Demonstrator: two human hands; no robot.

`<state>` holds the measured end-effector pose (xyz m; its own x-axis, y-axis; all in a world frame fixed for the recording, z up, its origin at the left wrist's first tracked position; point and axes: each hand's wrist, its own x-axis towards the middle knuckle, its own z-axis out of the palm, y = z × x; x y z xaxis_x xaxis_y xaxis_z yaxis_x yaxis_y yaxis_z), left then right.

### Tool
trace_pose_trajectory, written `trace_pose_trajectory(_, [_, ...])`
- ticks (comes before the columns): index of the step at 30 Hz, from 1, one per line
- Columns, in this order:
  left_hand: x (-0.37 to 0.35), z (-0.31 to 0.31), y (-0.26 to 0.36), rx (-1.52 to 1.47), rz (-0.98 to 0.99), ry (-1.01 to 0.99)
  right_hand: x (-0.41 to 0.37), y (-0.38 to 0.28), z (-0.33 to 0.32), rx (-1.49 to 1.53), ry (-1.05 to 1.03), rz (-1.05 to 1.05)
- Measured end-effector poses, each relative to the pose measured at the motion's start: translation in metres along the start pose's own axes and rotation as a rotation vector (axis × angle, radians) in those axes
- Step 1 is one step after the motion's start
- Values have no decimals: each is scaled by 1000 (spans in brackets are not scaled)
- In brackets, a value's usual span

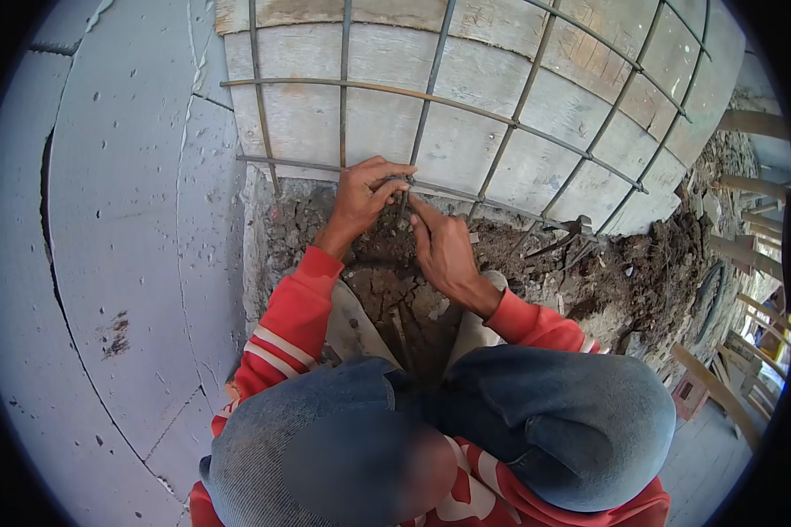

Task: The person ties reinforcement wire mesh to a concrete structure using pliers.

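Note:
A grid of thin steel rebar (387, 89) stands before me against wooden boards. Both of my hands meet at a crossing on its lowest horizontal bar. My left hand (362, 195) is closed at the crossing, index finger and thumb pinching around the rebar. Just to the right and below, my right hand (446, 250) has thumb and index finger close together by the lower end of the vertical bar. Whether a small piece of wire is between those fingertips is too small to tell. A dark metal tool or clamp (581, 227) sits at the lowest bar farther right.
Pale boards (290, 123) back the grid. Broken soil and rubble (642, 272) lie along its foot. A grey block wall (132, 228) rises close on my left. Curved wooden posts (721, 400) stand at the right. My knees (580, 422) are bent beneath my arms.

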<state>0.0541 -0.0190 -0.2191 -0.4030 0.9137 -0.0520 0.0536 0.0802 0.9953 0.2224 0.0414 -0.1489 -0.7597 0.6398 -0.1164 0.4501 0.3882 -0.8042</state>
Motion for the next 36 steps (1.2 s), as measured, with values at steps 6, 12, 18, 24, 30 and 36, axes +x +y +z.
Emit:
trace_pose_trajectory(6, [3,1,2,98,163,14,2,-2,1,-61,-55,-9])
trace_pose_trajectory(12, [4,-6,30,337,21,-91,-2,-8,-5,-205,-75,-118])
trace_pose_trajectory(18, [8,-7,23,500,267,10,-2,-31,-12,-213,-244,15])
trace_pose_trajectory(24, [22,-17,31,512,159,-120,52,-66,-35,407,-467,497])
trace_pose_trajectory(30, [12,-1,12,489,41,118,120,-52,-56,331,-656,486])
trace_pose_trajectory(36, [-12,40,37,410,-38,350,133,-48,-44,-480,-347,-435])
